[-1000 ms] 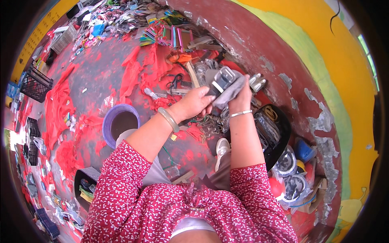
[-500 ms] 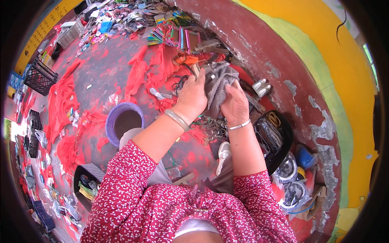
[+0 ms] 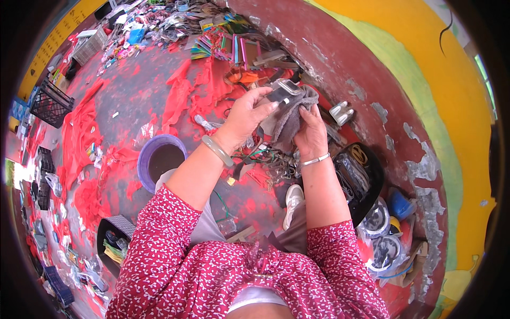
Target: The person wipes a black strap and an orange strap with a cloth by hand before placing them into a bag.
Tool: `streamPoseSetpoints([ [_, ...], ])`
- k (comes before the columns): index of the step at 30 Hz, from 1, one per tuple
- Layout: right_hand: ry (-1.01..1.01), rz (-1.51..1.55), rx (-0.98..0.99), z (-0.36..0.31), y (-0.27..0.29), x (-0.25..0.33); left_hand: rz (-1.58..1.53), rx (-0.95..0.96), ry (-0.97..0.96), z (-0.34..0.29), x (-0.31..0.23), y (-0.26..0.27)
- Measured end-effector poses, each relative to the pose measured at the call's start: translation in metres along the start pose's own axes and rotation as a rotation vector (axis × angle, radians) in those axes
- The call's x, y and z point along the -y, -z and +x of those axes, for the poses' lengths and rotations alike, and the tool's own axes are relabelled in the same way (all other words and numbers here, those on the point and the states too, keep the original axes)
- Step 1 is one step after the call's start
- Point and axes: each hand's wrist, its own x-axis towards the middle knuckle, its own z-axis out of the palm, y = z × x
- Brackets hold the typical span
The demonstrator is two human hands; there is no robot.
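Note:
My left hand (image 3: pixel 245 118) is closed on a dark belt (image 3: pixel 277 95) by the end with a shiny silver buckle (image 3: pixel 288 85). A dark strap, seemingly the same belt, hangs below that hand toward the floor. My right hand (image 3: pixel 311 130) grips a grey cloth (image 3: pixel 289 119), its thumb pressed on the fabric. The cloth lies right against the buckle end and drapes down between my hands. Part of the belt is hidden behind the cloth and my left fingers.
A purple bucket (image 3: pixel 142 162) of dark water stands left of my knee. To the right sits a black tub (image 3: pixel 372 186) with coiled straps, near bagged round items (image 3: pixel 383 250). Red cloth scraps (image 3: pixel 178 98) cover the floor. A peeling red wall (image 3: pixel 366 95) curves along the right.
My left hand has shifted left and turned, and the buckle end now shows above the cloth. My right hand has closed its fingers more tightly on the cloth.

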Motion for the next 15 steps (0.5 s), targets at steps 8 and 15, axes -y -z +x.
streamPoseSetpoints([
  [8,0.281,-0.076,-0.065,0.004,0.011,0.032,-0.183,-0.003,0.083,-0.002,-0.010,0.008],
  [15,0.763,-1.275,0.248,-0.007,-0.004,0.002,-0.108,0.011,0.139,-0.005,-0.011,-0.002],
])
